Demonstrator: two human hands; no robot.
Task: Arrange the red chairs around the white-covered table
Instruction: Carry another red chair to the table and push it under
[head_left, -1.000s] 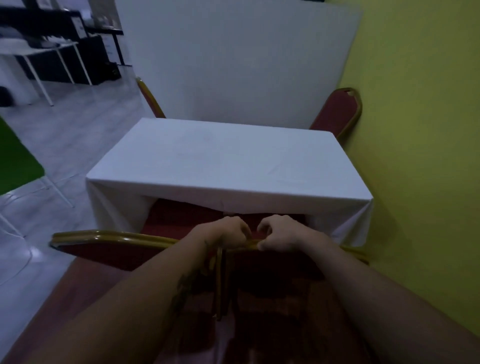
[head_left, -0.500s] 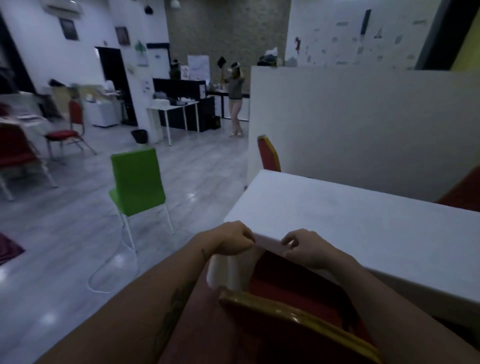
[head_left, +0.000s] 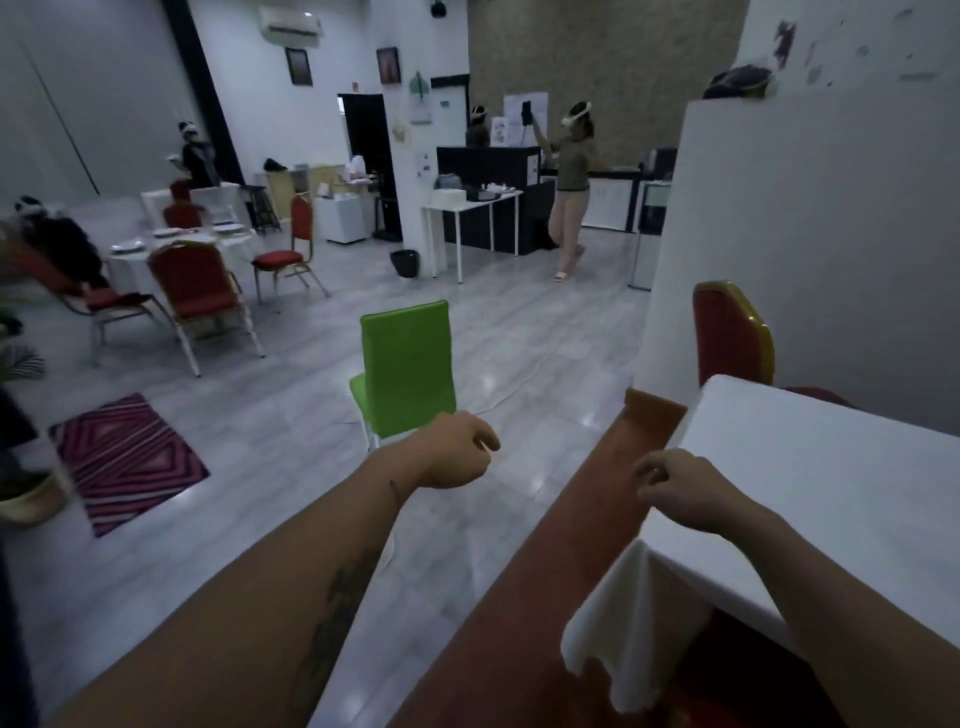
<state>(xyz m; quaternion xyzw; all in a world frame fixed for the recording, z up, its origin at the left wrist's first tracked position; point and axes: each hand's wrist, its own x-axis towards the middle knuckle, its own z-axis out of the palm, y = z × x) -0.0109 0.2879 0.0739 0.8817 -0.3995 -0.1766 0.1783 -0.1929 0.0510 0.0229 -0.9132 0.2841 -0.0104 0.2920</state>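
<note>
The white-covered table (head_left: 841, 467) fills the right side, its cloth corner hanging down at the lower right. A red chair with a gold frame (head_left: 730, 338) stands at the table's far left corner, against the white partition. A dark red patch under the cloth at the bottom right may be another chair's seat (head_left: 727, 670). My left hand (head_left: 457, 457) hovers over the floor, fingers loosely curled, holding nothing. My right hand (head_left: 675, 488) hangs over the table's near left edge, fingers loosely curled and empty.
A green chair (head_left: 405, 369) stands on the floor just ahead. A brown carpet strip (head_left: 571, 545) runs along the table. A striped rug (head_left: 124, 457) lies left. More red chairs (head_left: 197, 291) surround a set round table far left. People stand in the background.
Both hands have let go of the red chair backs they gripped a second ago. My view has swung left and up, from the table to the open room.
</note>
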